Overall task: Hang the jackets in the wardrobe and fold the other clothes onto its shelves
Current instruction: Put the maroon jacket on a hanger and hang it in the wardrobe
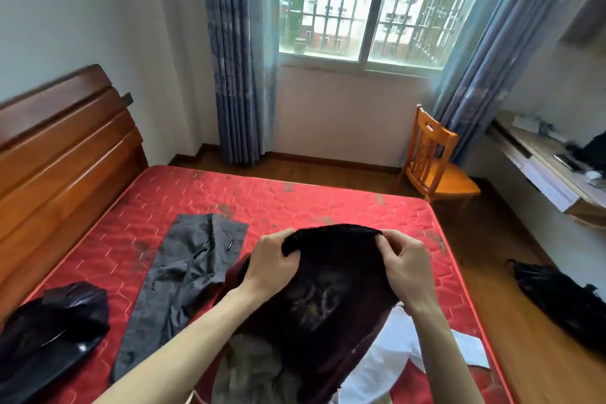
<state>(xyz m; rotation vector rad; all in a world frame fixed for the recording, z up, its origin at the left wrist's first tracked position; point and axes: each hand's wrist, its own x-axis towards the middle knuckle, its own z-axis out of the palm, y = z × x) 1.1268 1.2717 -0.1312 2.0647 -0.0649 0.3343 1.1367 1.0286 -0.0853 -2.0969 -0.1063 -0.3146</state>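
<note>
While the left hand [269, 259] and right hand [405, 261] each pinch its top edge, the dark garment [328, 289] hangs over the near mattress [295, 200], seemingly spread for folding.

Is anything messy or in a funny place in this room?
Yes. A black garment lies crumpled on the floor right of the bed, not with the other clothes. The red mattress is bare and has dark smudges near its far edge. Both hands, left and right, hold up a dark knitted top.
</note>
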